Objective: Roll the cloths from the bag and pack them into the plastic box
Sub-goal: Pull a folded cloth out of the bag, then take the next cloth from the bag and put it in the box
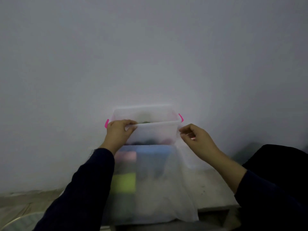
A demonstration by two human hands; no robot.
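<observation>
A translucent plastic box (155, 132) with pink latches stands against the wall, with dark and pinkish shapes showing dimly through its front. My left hand (119, 133) grips the near rim at the box's left corner, thumb over the edge. My right hand (194, 139) is at the box's right corner, fingers curled and pinching near the rim; what it holds is blurred. Below the box lies a translucent white bag (166, 189) with cloths inside: a pink one (125, 156), a blue one (150, 152) and a green one (124, 183).
A pale wall (150, 55) fills the view behind the box. The bag rests on a light table top (213, 185) whose front edge is at the lower right. A dark object (275, 160) sits at the right. Patterned floor (21, 205) shows at the lower left.
</observation>
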